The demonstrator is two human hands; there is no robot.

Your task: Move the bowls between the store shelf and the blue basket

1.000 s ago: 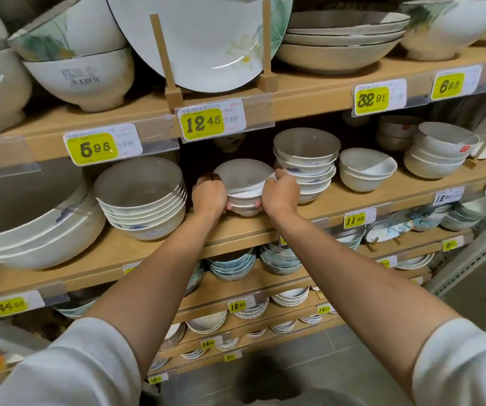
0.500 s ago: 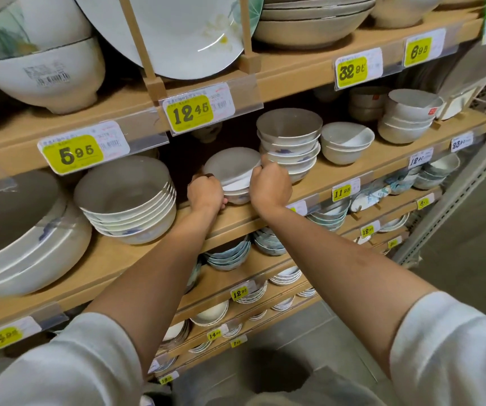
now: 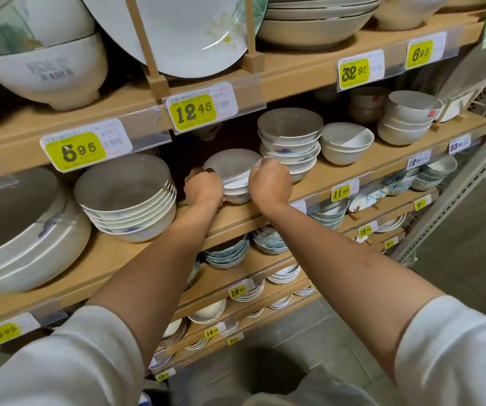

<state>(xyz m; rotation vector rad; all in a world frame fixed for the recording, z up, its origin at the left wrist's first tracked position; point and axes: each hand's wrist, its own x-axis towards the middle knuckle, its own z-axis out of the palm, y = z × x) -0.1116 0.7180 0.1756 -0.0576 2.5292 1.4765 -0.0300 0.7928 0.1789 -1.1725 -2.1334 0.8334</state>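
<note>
The left hand is curled round the left side of a small stack of bowls, fingers hooked over the rim and knuckles facing the camera. The right hand is curled the same way round the right side, its fingertips hidden behind the rim. The stack is held between them at the front of the middle shelf, its foot at or just above the board; contact cannot be made out. The bowls are nested mouth-up, so the stack's axis stands roughly vertical. The top bowl sits tilted, its grey inside turned up and somewhat toward the camera, its oval mouth running left to right. Just to the right, almost touching the right hand, stands a taller stack of bowls. To the left, a little apart, is a wider stack of bowls. On the shelf edge above hangs a yellow price tag, and above it a large plate leans in a wooden rack. Both forearms are bare, coming out of white sleeves.
</note>
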